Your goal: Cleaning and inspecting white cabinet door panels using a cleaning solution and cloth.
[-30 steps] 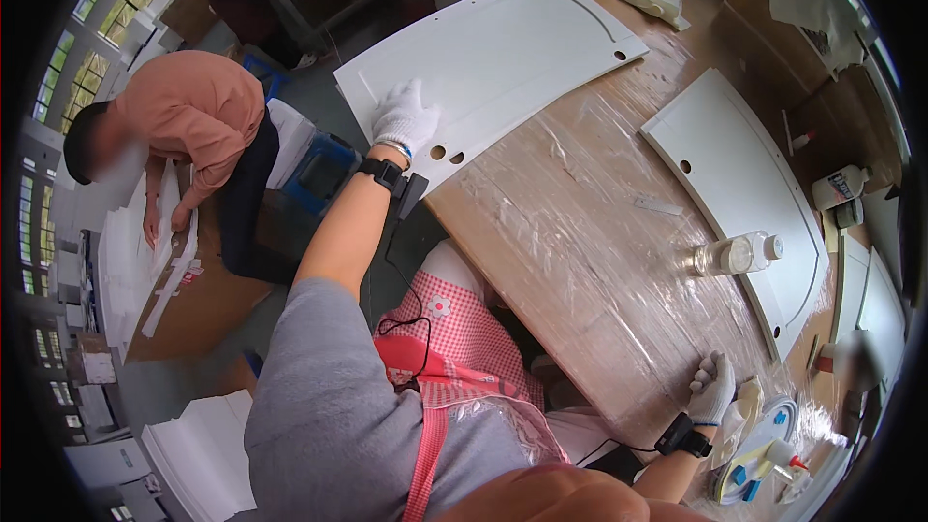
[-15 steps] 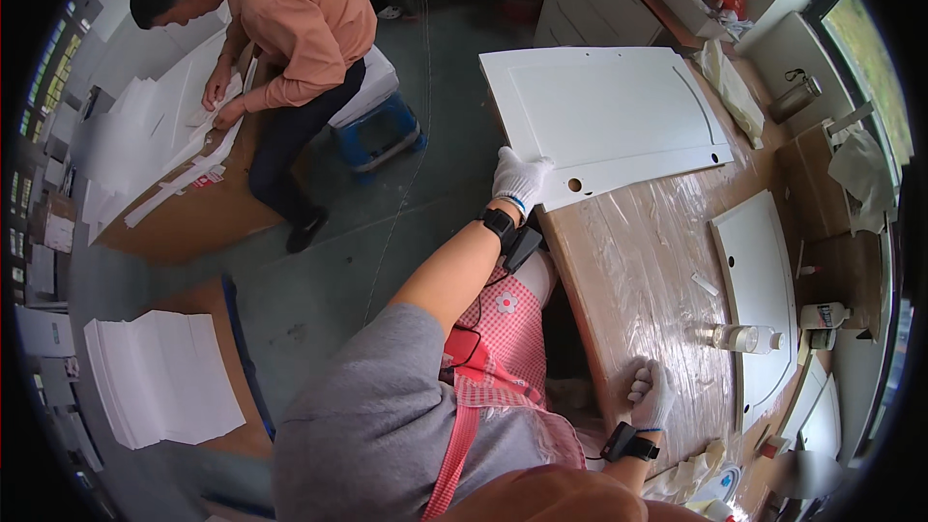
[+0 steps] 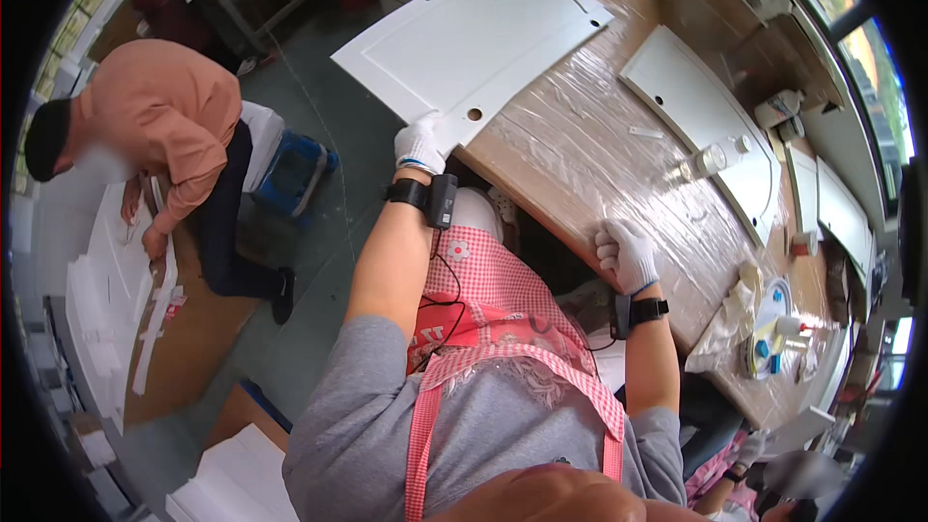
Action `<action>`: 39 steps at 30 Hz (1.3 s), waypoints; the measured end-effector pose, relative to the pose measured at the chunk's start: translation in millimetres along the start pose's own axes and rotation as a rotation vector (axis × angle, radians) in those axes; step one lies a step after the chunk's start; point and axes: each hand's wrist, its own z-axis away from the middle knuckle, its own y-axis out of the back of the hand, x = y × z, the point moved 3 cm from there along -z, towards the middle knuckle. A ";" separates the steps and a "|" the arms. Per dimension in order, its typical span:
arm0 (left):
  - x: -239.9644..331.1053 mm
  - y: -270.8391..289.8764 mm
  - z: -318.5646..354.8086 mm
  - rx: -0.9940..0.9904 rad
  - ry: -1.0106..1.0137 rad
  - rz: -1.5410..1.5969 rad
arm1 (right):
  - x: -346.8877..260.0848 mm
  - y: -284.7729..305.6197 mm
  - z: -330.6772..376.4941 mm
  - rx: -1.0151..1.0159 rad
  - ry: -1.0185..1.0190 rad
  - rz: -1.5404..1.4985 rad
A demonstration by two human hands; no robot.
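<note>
A large white panel (image 3: 474, 43) with a shallow raised border, a curved slot and round holes lies on the far end of the film-covered table (image 3: 570, 135), part of it overhanging the left side. At its near corner, my left hand (image 3: 420, 143), in a white knit glove, grips the edge, with the fingers partly hidden. My right hand (image 3: 626, 256), gloved the same way, is at the table's near edge with its fingers curled in and nothing visible in them. A second white panel (image 3: 710, 135) with a curved slot lies farther right.
On the right are a clear bottle (image 3: 710, 159), a white bottle (image 3: 778, 108), crumpled cloth (image 3: 730, 319) and a round lid (image 3: 770, 314) with blue pieces. To the left a person in an orange shirt (image 3: 164, 116) handles white strips; a blue stool (image 3: 290, 174) stands between us. Another gloved person (image 3: 749, 454) is at lower right.
My view has turned right, so the table and panels appear farther left and higher. My left hand stays on the panel's corner. The right hand, still curled, is now closer to the table's edge.
</note>
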 end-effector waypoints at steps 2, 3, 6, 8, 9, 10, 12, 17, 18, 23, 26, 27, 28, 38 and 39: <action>15.2 3.5 5.9 0.036 0.005 0.077 | -9.7 -6.6 -5.4 0.018 0.037 0.077; 16.2 7.2 -0.6 0.035 0.018 0.061 | -16.4 -8.0 -11.0 0.010 0.067 0.100; 4.1 -3.1 -9.7 -0.013 0.083 0.018 | -26.5 8.7 -24.1 0.114 0.112 0.177; -1.1 -5.0 -5.9 0.016 0.129 0.035 | -32.3 15.7 -34.2 0.108 0.116 0.187; -1.3 -6.9 0.3 -0.040 0.184 0.093 | -35.1 10.1 -42.1 0.115 0.125 0.218; -1.0 -3.7 4.0 -0.056 0.190 0.095 | -37.7 -3.0 -50.5 0.108 0.170 0.239; 0.2 4.8 9.0 -0.055 0.165 0.102 | -49.9 -43.7 -59.4 0.021 0.206 0.260; -23.5 -8.0 38.3 -0.065 0.219 0.160 | -62.0 -107.8 -88.6 -0.117 0.232 0.272; -24.1 -1.5 44.2 -0.124 0.207 0.105 | -63.4 -120.1 -93.4 -0.139 0.224 0.287; 14.2 5.4 50.3 0.132 -0.166 -0.251 | -61.2 -121.6 -98.2 -0.187 0.194 0.182; 64.0 32.6 -9.7 0.542 -0.573 -0.660 | -60.9 -108.6 -97.5 -0.119 0.196 0.165; 86.6 23.2 -13.4 0.649 -0.685 -0.834 | -62.1 -111.2 -97.1 -0.109 0.189 0.198; 108.5 10.2 -20.5 0.618 -0.727 -1.091 | -63.1 -114.3 -96.1 -0.139 0.196 0.210; 149.1 -21.9 -69.0 0.476 -0.447 -1.933 | -63.9 -158.2 -113.2 -0.063 0.550 0.971; 144.2 -37.7 -61.9 0.464 -0.410 -1.923 | -53.2 -146.5 -130.9 -0.065 0.563 0.817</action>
